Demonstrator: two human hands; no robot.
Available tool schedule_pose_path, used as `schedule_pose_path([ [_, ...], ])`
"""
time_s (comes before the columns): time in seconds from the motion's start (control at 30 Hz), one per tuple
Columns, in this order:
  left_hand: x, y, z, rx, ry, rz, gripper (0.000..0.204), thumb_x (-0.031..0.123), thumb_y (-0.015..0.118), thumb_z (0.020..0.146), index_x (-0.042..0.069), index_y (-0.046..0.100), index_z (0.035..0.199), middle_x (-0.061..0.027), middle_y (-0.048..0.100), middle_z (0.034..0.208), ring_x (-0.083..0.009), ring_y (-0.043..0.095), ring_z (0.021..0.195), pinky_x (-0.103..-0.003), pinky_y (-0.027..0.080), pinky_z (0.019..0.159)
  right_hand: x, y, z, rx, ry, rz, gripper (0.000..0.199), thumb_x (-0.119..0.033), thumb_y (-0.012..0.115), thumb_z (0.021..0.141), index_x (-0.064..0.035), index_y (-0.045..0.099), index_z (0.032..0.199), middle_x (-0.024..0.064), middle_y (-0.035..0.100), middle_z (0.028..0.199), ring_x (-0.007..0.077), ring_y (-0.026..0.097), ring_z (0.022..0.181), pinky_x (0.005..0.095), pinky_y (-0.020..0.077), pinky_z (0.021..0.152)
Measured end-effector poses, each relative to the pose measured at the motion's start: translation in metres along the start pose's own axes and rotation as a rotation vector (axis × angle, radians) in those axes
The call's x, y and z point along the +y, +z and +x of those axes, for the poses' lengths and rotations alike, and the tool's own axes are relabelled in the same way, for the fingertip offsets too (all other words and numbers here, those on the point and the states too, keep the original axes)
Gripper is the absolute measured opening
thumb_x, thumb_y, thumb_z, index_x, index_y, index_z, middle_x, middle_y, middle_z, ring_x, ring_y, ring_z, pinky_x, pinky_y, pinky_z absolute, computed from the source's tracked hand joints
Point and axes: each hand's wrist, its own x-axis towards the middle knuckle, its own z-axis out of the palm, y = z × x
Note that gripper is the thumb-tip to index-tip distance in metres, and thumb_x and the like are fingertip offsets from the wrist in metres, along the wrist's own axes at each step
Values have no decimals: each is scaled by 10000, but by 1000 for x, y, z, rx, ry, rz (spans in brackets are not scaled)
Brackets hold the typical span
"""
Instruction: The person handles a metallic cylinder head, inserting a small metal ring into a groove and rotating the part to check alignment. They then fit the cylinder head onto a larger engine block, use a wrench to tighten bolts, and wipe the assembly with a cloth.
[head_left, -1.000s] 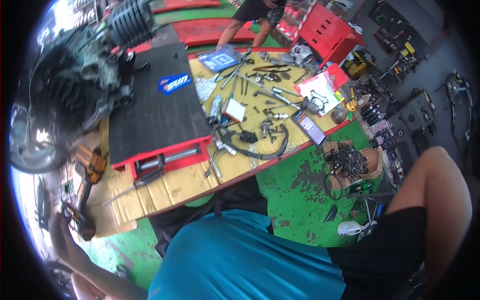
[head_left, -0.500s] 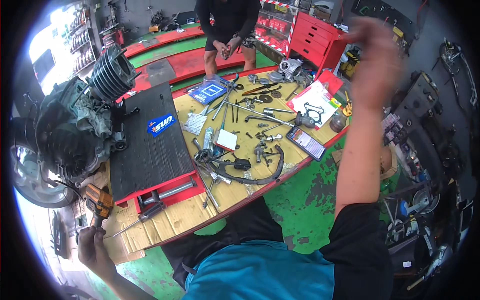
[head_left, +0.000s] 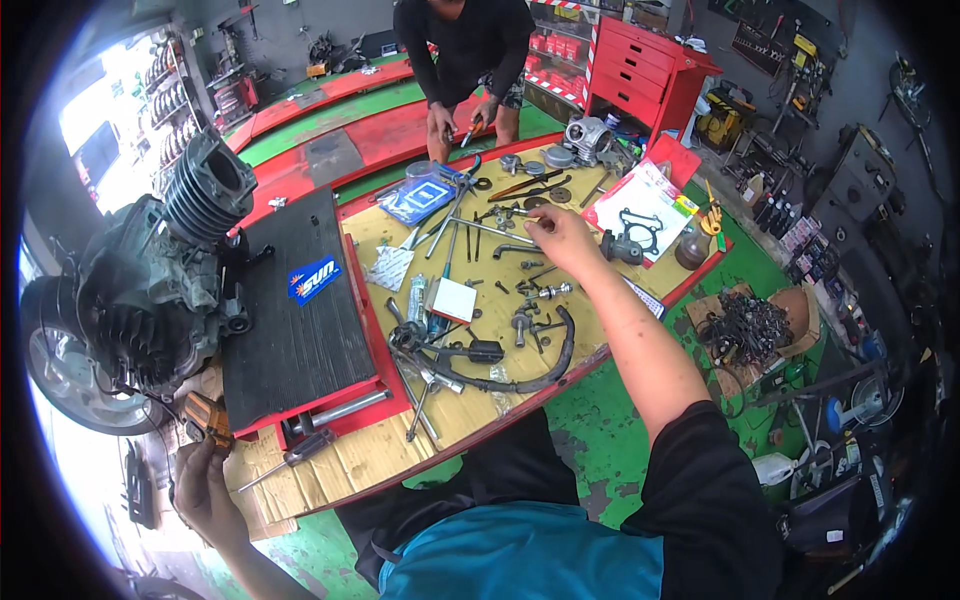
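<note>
At the lower left my left hand (head_left: 203, 495) is closed around the lower part of an orange-and-black cordless power driver (head_left: 206, 418), beside the front corner of a red stand with a black ribbed top (head_left: 290, 335). My right hand (head_left: 565, 240) reaches over the parts on the cardboard-covered table (head_left: 350, 470), fingertips pinched together; what they hold, if anything, is too small to make out. Near it lie a long metal rod (head_left: 490, 230), small bolts and a dark metal part (head_left: 622, 248). A phone (head_left: 645, 298) is partly covered by my right forearm.
An engine with a finned cylinder (head_left: 205, 190) stands at the left. A curved black hose (head_left: 560, 350), a white box (head_left: 454, 300), a screwdriver (head_left: 305, 448) and a gasket sheet (head_left: 640, 215) lie on the table. Across it stands another person (head_left: 465, 60) holding a tool.
My right hand has come down from raised at the upper right to the middle of the table. My left hand, with the driver, has shifted slightly right. The other person's hands have moved apart.
</note>
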Motion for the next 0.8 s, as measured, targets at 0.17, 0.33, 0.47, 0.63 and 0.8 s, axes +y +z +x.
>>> schedule_pose_path([
  [0.17, 8, 14, 7, -6, -21, -96, 84, 33, 546, 1006, -26, 605, 1004, -94, 612, 916, -169, 594, 882, -291, 477, 829, 5, 22, 15, 8, 20, 95, 390, -312, 744, 873, -17, 725, 1128, 212, 743, 954, 353, 725, 884, 419, 560, 791],
  [0.33, -12, 15, 6, -41, -83, -187, 151, 140, 523, 1063, 2, 566, 1019, -54, 583, 854, -141, 567, 827, -274, 450, 804, -10, 45, 12, 32, 0, 199, 394, -316, 740, 871, -17, 721, 1126, 164, 731, 867, 320, 709, 793, 412, 547, 732],
  [0.47, -11, 16, 1, 45, -147, -159, 117, 124, 588, 1034, 10, 565, 1042, -32, 566, 874, -117, 548, 825, -271, 446, 790, -33, 50, 3, 13, -6, 248, 381, -309, 737, 885, -11, 716, 1121, 149, 729, 862, 293, 701, 783, 392, 538, 723],
  [0.63, -24, 9, 0, -66, -148, -75, 63, 46, 622, 994, 7, 573, 985, -39, 591, 856, -115, 572, 802, -258, 466, 781, -47, 47, -15, 21, -43, 297, 345, -271, 728, 907, -1, 713, 1122, 150, 726, 900, 266, 695, 806, 380, 536, 740],
  [0.8, -16, 10, 2, -52, -180, -176, 90, -21, 659, 934, 6, 587, 981, -50, 672, 857, -130, 652, 807, -265, 509, 770, -89, 43, -49, 61, -136, 368, 287, -222, 710, 924, 5, 711, 1100, 132, 696, 884, 249, 669, 840, 370, 521, 781],
])
